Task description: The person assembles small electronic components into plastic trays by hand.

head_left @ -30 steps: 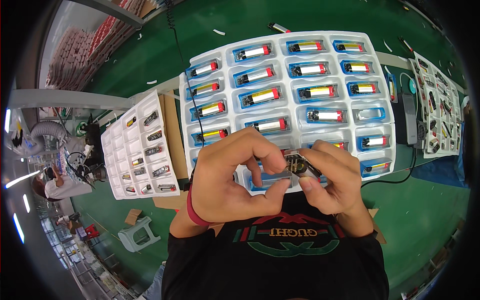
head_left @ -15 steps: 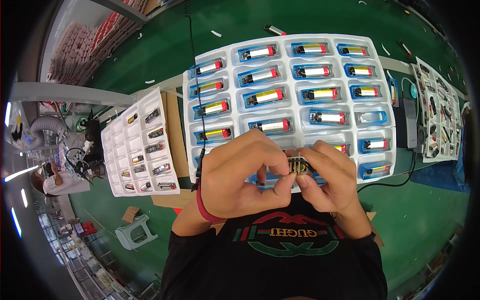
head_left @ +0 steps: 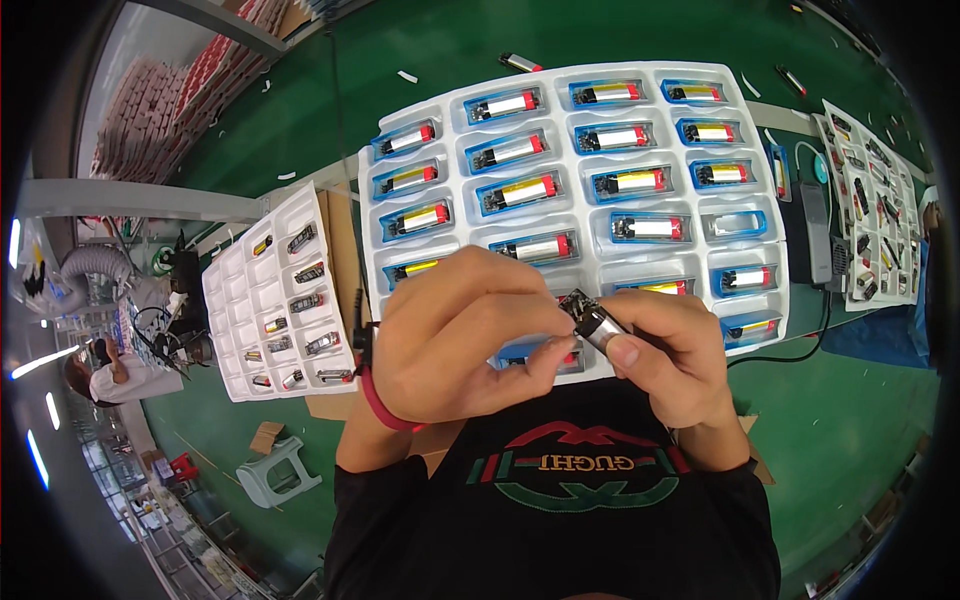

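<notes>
My right hand [head_left: 668,350] holds a small battery cell with a circuit board at one end [head_left: 600,328] between thumb and fingers, tilted with the dark board end up and to the left. Close beside that end is my left hand [head_left: 460,335], its thumb and fingers curled together. Whatever those fingertips pinch, if anything, is too small to make out. Under both hands lies a large white compartment tray [head_left: 470,222], whose pockets carry blue-edged clear cases [head_left: 648,228] with silver or yellow batteries and red ends. One blue-edged case [head_left: 735,223] at the right has no battery in it.
A smaller white tray [head_left: 236,300] with dark parts stands to the left, and another crowded tray [head_left: 862,215] to the far right. A dark box with a cable [head_left: 818,235] sits beside the large tray. A red wrist strap [head_left: 378,402] circles my left wrist. A stool [head_left: 275,472] stands on the floor.
The battery piece has turned in my right hand, from its pin end facing me to its side showing. My left hand has shifted slightly left, and the view has moved a little.
</notes>
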{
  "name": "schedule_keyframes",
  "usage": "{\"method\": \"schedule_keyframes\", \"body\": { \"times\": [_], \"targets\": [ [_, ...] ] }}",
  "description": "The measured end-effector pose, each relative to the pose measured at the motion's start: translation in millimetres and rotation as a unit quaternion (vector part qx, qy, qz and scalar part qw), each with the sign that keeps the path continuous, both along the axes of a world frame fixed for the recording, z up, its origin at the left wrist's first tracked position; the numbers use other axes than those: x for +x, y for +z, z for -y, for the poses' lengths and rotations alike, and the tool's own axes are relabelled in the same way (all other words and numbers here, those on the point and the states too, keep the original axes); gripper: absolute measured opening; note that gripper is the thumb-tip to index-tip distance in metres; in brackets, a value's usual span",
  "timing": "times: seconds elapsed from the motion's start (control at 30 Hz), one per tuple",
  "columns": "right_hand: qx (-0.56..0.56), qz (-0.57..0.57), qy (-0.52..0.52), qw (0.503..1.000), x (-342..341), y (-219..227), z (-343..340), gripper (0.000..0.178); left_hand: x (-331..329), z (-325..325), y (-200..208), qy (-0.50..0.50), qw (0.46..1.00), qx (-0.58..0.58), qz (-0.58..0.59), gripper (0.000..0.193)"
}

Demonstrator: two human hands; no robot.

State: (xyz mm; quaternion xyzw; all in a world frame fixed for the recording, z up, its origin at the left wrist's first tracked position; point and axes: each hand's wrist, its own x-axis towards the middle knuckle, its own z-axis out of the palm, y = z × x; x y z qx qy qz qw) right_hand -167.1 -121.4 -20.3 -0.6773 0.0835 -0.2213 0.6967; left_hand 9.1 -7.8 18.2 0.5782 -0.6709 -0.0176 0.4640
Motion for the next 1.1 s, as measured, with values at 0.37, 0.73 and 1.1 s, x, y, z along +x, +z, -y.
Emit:
{"method": "schedule_keyframes", "body": {
  "times": [0.37, 0.73, 1.1],
  "targets": [
    [0.051, -0.066, 0.023, 0.996, 0, 7, -3, 0.023, 23, 7, 16, -0.107, 0.979, 0.073, 0.157, 0.026],
    [0.026, -0.073, 0.033, 0.996, 3, 8, -1, 0.021, 24, 15, 15, -0.117, 0.983, 0.094, 0.105, 0.031],
    [0.023, -0.092, 0.042, 0.995, 0, 5, -1, 0.021, 26, 23, 28, -0.176, 0.947, 0.252, 0.098, 0.03]
  ]
}}
